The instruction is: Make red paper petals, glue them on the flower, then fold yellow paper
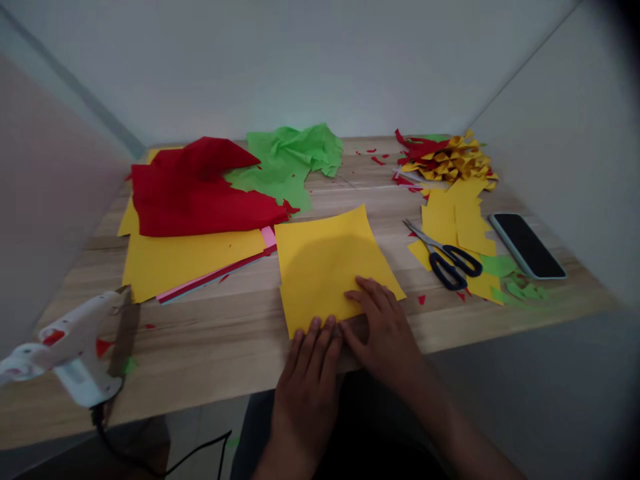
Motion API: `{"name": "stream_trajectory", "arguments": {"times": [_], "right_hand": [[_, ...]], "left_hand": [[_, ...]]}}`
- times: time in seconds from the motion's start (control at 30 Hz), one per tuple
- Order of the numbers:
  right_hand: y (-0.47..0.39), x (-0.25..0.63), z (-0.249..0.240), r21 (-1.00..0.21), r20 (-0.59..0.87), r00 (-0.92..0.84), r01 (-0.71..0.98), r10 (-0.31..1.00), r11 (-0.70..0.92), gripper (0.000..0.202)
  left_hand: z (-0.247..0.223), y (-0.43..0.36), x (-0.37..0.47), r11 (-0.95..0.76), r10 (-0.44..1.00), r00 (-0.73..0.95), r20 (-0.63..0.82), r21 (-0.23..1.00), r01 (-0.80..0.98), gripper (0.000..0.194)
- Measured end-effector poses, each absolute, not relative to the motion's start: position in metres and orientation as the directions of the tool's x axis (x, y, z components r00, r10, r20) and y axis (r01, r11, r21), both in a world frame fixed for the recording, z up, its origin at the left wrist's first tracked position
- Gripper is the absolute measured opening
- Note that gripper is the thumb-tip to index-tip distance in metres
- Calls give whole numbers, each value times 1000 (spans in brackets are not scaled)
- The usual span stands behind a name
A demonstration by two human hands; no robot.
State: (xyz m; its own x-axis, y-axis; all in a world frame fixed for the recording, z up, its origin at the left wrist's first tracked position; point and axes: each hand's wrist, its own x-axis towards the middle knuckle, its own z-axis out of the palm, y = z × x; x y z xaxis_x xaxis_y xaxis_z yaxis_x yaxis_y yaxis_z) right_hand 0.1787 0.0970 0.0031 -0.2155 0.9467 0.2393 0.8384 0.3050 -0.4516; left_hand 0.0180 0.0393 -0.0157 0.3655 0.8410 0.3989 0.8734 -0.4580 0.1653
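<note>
A yellow paper sheet (327, 257) lies on the wooden table in front of me, its near edge under my fingertips. My left hand (311, 373) rests at that near edge with its fingers stretched out side by side, palm down. Beside it, my right hand (385, 327) lies on the sheet's near right part, fingers apart and thumb reaching toward the left fingertips. Neither hand has closed around anything. Right of the sheet are scissors (450, 261) with dark handles, their blades slightly parted.
Red crepe paper (200, 190) and green crepe paper (300, 157) lie at the back left over yellow sheets (185, 263). A white glue gun (80, 353) with a black cord stands front left. Yellow cut pieces (457, 217), a folded yellow pile (455, 160) and a phone (527, 245) are at right.
</note>
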Motion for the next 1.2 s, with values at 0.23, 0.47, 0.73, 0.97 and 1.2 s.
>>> {"name": "stream_trajectory", "arguments": {"times": [0.23,0.47,0.73,0.97,1.2], "right_hand": [[103,176,9,-512,219,-149,824,964,244,34],[107,188,8,-554,206,-136,800,969,230,35],[110,202,6,-557,204,-101,806,974,201,35],[112,209,9,-604,179,-86,777,980,178,35],[116,223,5,-609,209,-60,773,976,178,35]], "left_hand": [[-14,40,14,-471,829,372,418,164,867,51],[-13,40,13,-476,836,375,401,189,859,53],[-11,42,12,-487,825,384,414,177,855,52],[-16,40,8,-491,837,405,367,178,853,54],[-18,40,2,-506,844,438,310,190,841,58]]}}
